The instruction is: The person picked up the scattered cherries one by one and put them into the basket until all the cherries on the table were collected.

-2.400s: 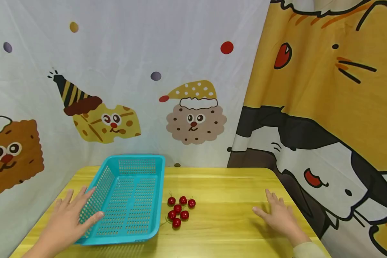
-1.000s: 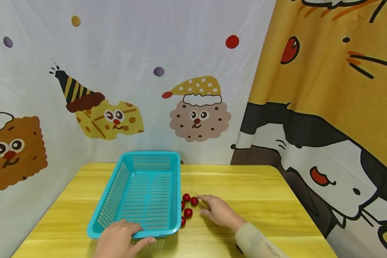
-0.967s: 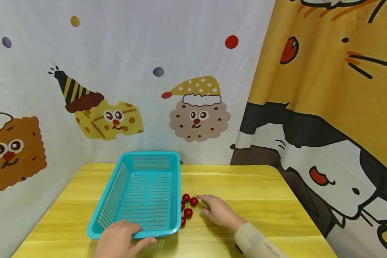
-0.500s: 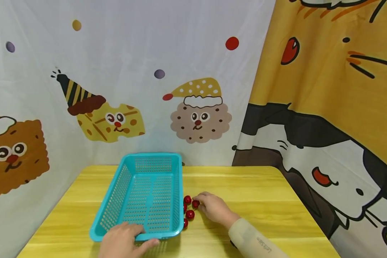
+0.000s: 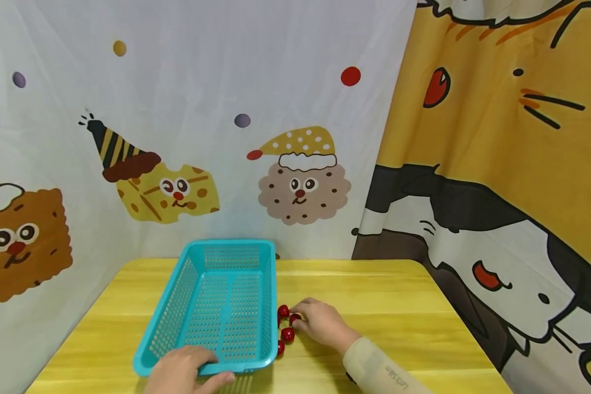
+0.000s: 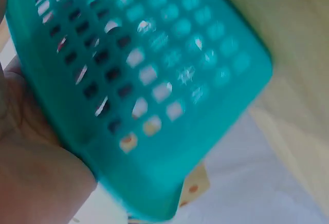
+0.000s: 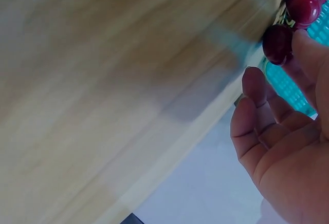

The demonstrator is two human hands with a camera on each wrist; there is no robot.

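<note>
My left hand [image 5: 182,372] grips the near rim of a turquoise perforated plastic basket [image 5: 225,323], thumb outside and fingers over the edge. Nothing lies in the basket. In the left wrist view its holed wall [image 6: 205,111] fills much of the picture beside my palm. My right hand [image 5: 325,324] pinches a dark red cherry [image 5: 295,318] between thumb and index finger, right of the basket; the right wrist view shows that cherry [image 7: 277,44] at the thumb tip. Other cherries [image 5: 288,335] with thin stems lie along the basket's right side, some partly hidden by its rim.
A yellow wood-grain table [image 5: 399,328] extends to the right of my right hand and behind the basket. A white curtain [image 5: 295,65] with cartoon prints hangs behind it. On the right is an orange cat-print curtain [image 5: 473,120].
Both hands came in from the table's sides. The basket moved right, towards the cherries, with my left hand now on its near rim. My right thumb and index finger closed on a cherry.
</note>
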